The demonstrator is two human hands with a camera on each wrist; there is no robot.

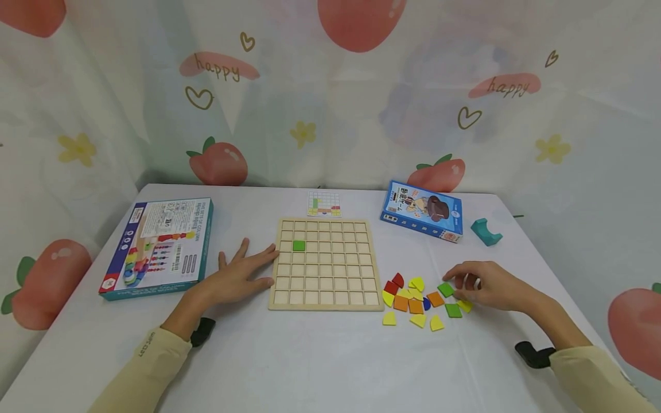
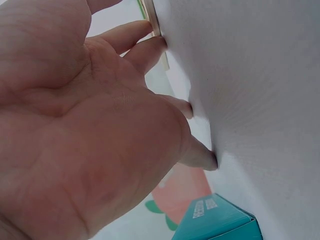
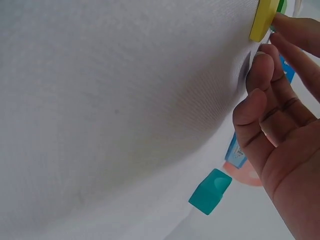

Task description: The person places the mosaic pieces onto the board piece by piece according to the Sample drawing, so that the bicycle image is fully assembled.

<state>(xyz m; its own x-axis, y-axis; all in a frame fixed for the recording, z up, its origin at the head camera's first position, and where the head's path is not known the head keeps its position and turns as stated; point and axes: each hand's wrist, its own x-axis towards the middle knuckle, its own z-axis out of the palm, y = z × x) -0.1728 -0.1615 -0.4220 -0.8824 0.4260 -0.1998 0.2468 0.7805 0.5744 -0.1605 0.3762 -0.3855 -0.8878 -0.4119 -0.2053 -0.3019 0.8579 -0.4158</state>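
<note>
My left hand [image 1: 234, 278] lies with fingers spread at the left edge of a wooden grid board [image 1: 326, 310], fingertips and thumb touching its rim. A green square tile [image 1: 298, 245] sits in one of the board's upper left cells. Right of the board, my right hand [image 1: 490, 285] has its thumb and index finger at the edges of another green square tile [image 1: 446, 289], with the other fingers curled. Under that hand lies a yellow piece [image 3: 263, 21]. Close by are a third green tile [image 1: 454, 310] and orange squares [image 1: 436, 299].
Yellow, red and blue pieces [image 1: 389, 318] lie scattered right of the board. A patterned card [image 1: 324, 204] lies behind it. A large game box [image 1: 155, 246] is at left; a blue box [image 1: 423, 211] and a teal curved block [image 1: 486, 232] are at back right.
</note>
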